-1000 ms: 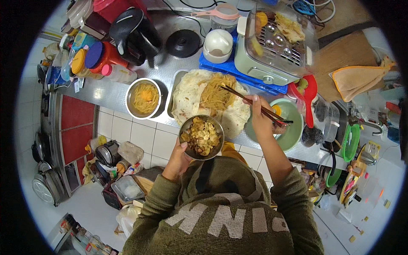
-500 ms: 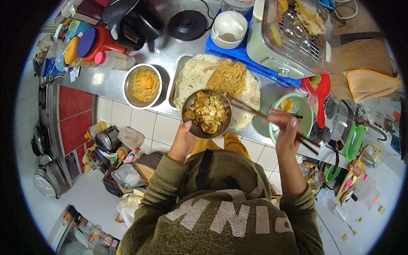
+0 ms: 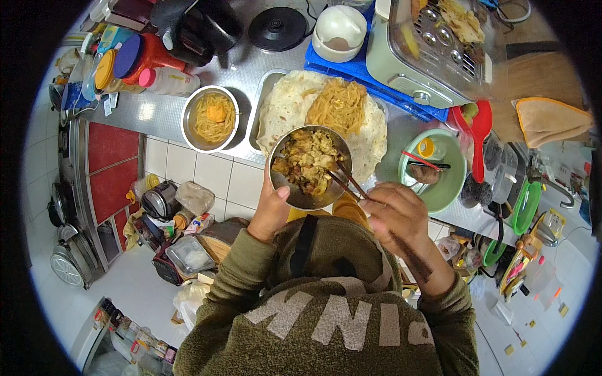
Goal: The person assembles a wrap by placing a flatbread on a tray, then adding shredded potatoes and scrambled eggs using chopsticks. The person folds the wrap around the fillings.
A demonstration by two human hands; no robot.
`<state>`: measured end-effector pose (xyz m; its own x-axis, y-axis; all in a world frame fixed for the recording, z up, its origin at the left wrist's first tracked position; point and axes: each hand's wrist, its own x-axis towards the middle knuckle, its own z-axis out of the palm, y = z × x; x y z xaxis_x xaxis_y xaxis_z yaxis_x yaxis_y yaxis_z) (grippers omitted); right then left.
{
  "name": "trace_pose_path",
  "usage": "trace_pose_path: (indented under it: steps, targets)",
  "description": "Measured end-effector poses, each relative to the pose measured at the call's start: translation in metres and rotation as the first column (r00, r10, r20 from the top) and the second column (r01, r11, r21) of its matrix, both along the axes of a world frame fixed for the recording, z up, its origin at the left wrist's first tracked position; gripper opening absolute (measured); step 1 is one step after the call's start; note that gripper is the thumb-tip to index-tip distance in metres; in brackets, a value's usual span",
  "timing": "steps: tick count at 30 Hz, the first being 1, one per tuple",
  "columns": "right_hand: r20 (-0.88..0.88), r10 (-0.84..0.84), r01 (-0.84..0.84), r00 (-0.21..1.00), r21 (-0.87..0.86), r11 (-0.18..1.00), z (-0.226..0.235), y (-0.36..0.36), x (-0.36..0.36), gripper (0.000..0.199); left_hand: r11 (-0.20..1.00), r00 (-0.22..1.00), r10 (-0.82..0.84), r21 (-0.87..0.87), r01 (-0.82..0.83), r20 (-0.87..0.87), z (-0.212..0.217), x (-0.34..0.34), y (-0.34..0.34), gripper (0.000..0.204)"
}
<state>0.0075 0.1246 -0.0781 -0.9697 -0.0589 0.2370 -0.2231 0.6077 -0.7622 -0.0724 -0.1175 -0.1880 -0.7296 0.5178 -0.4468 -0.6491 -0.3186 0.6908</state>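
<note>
My left hand (image 3: 273, 208) grips the rim of a metal bowl (image 3: 276, 185), its thumb on the near left side. Scrambled egg mixed with browned pieces (image 3: 310, 160) fills much of the bowl. In my right hand (image 3: 396, 216) is a pair of dark chopsticks (image 3: 348, 182), their tips in the egg mixture. Just beyond the bowl a large flatbread (image 3: 282, 103) lies on a metal tray (image 3: 254, 122), with shredded potato strips (image 3: 338, 106) heaped on its upper right. The bowl covers the flatbread's near edge.
A bowl of more shredded strips (image 3: 215, 119) stands left of the tray. At right are a green basin (image 3: 407, 195) and a red ladle (image 3: 480, 138). Behind stand a pale countertop cooker (image 3: 401, 69), white bowls (image 3: 338, 37) and a black kettle (image 3: 199, 31). Jars crowd the left.
My right hand has moved left and down, bringing the chopstick tips from over the flatbread into the bowl. The bowl has shifted slightly right.
</note>
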Motion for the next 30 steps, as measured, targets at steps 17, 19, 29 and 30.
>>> trace_pose_path:
  steps: [17, 19, 29, 30]
  targets:
    - [0.4, -0.412, 0.571, 0.819, -0.643, 0.51, -0.039, -0.008, 0.039, 0.052, 0.991, 0.989, -0.026, 0.136, 0.006, 0.144, 0.012, 0.01, 0.006, 0.09]
    - [0.428, -0.385, 0.559, 0.818, -0.751, 0.353, -0.045, -0.007, 0.039, 0.052, 0.988, 0.988, -0.03, 0.155, 0.006, 0.151, 0.01, 0.01, 0.007, 0.089]
    - [0.572, -0.293, 0.615, 0.767, -0.785, 0.078, -0.053, 0.004, 0.029, 0.047, 0.992, 0.993, 0.02, 0.118, -0.034, 0.117, 0.003, 0.002, 0.018, 0.086]
    - [0.571, -0.286, 0.614, 0.769, -0.785, 0.085, -0.053, 0.005, 0.028, 0.047, 0.995, 0.994, 0.032, 0.093, -0.041, 0.102, 0.005, 0.001, 0.02, 0.083]
